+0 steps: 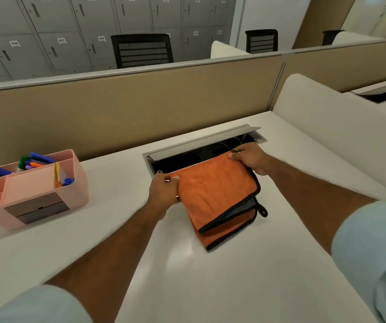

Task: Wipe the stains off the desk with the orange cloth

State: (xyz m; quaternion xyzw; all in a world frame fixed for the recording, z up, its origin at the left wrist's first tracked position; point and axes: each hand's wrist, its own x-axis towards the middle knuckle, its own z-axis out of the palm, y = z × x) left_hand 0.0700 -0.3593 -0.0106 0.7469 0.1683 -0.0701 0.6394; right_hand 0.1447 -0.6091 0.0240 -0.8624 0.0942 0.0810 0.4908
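Observation:
An orange cloth (213, 197) with black edging and a small black loop lies folded on the white desk (187, 276), its far edge lifted over the cable opening. My left hand (164, 190) pinches its far left corner. My right hand (249, 160) pinches its far right corner. Both hands hold the cloth's upper edge while the folded lower layers rest on the desk. I cannot make out any stains on the desk surface.
A cable tray (201, 148) with its grey lid raised lies open just behind the cloth. A pink organiser (35, 192) with coloured markers stands at the left. A beige partition (117, 113) runs behind, and a white divider (338, 127) borders the right.

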